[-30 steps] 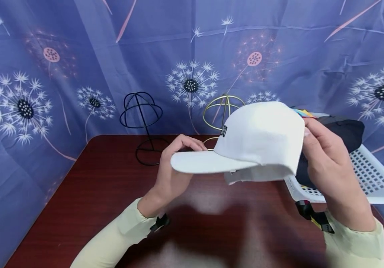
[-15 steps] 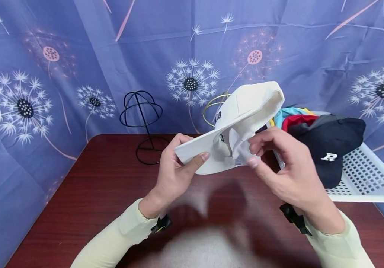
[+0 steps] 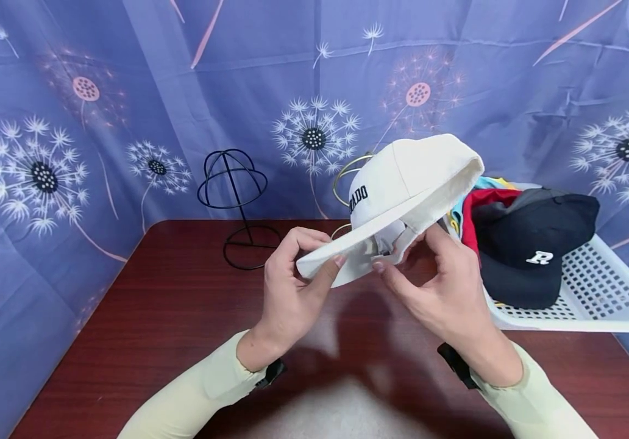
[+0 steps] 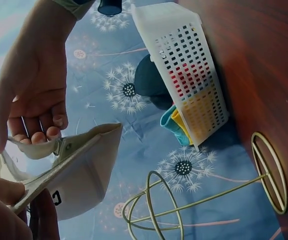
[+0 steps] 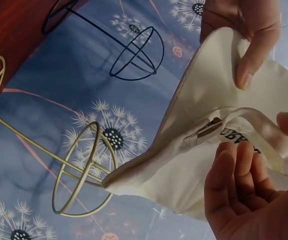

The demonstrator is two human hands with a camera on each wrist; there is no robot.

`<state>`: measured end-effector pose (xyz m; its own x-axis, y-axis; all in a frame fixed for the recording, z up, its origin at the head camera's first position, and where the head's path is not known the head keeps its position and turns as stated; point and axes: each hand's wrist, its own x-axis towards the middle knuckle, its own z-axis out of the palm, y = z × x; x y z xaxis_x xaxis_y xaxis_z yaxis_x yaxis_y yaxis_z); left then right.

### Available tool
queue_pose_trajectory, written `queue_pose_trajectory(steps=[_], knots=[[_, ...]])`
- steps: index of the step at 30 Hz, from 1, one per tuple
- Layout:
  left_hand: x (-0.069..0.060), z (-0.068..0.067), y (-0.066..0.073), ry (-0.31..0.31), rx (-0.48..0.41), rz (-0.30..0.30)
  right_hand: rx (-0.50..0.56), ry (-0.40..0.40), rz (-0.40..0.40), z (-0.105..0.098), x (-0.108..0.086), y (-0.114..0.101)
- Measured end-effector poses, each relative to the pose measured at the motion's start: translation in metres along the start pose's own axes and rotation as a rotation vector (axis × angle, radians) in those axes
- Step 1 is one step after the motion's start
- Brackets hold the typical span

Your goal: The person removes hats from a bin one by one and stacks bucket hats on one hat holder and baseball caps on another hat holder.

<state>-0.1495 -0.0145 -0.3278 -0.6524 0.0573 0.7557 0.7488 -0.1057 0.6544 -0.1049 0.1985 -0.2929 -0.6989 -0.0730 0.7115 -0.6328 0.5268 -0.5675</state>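
Observation:
A white baseball cap [image 3: 397, 177] with dark lettering on its front is held in the air above the table, tilted so its underside shows. My left hand [image 3: 292, 289] grips the brim [image 3: 322, 259], thumb on the underside. At the back opening, my right hand [image 3: 446, 292] holds the cap's strap [image 5: 266, 130], its fingers curled inside the loop and the thumb at the strap's edge. A small metal buckle [image 5: 209, 127] shows on the strap in the right wrist view. Part of the lettering is hidden by the cap's tilt in the head view.
Behind the cap stands a gold wire hat stand [image 4: 209, 197]; a black wire hat stand [image 3: 234, 201] is to its left. A white perforated basket [image 3: 611, 292] at the right holds a black cap [image 3: 536, 244] and colourful cloth items. The dark red table [image 3: 144, 341] lies below.
The cap has tipped so its underside and strap show. My right hand has moved left from the cap's rear edge to the strap; my left thumb has come onto the brim's underside.

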Motion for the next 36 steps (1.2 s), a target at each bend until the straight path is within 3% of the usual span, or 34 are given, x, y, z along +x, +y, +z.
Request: queue_pose_trajectory(steps=[8,17,30,36], knots=[[0.001,0.001,0.0,0.02,0.016,0.07,-0.039,0.057,-0.05,0.002,0.0,0.004],[0.007,-0.005,0.0,0.034,0.031,0.097,-0.039,0.058,0.025,-0.003,0.002,0.004],[0.021,-0.023,0.002,0.085,0.025,0.113,0.004,0.158,0.063,-0.019,0.011,0.018],[0.028,-0.032,0.006,0.133,0.027,0.137,0.033,0.213,0.121,-0.028,0.014,0.024]])
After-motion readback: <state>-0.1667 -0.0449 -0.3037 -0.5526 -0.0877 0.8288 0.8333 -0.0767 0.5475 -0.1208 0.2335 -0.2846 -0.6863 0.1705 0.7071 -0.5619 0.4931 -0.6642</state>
